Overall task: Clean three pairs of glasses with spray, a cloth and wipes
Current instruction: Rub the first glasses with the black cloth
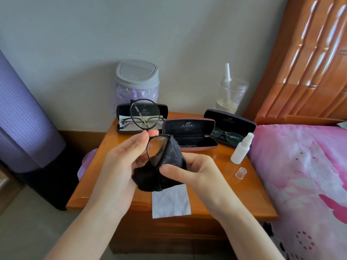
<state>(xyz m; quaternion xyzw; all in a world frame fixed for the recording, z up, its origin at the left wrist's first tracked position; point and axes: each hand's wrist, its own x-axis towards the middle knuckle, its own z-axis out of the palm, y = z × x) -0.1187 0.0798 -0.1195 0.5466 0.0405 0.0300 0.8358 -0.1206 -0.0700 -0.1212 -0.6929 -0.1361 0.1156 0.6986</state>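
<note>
A pair of black round-framed glasses (145,117) is held upright above the wooden nightstand (221,177), one lens above the other. The left hand (120,162) pinches the frame at the bridge between thumb and fingers. The right hand (195,173) grips a black cleaning cloth (165,171) wrapped around the lower lens, thumb pressing on the near side.

A white wipe (170,203) lies on the nightstand's front edge, beneath the hands. Behind stand three open glasses cases: the left case (122,117) and the right case (231,126) each hold a pair, the middle case (189,134) holds none. A white spray bottle (242,149) stands near the right case, its clear cap (241,173) lying just beside it. A small lidded bin (137,81) and a clear jar (231,96) stand by the wall.
</note>
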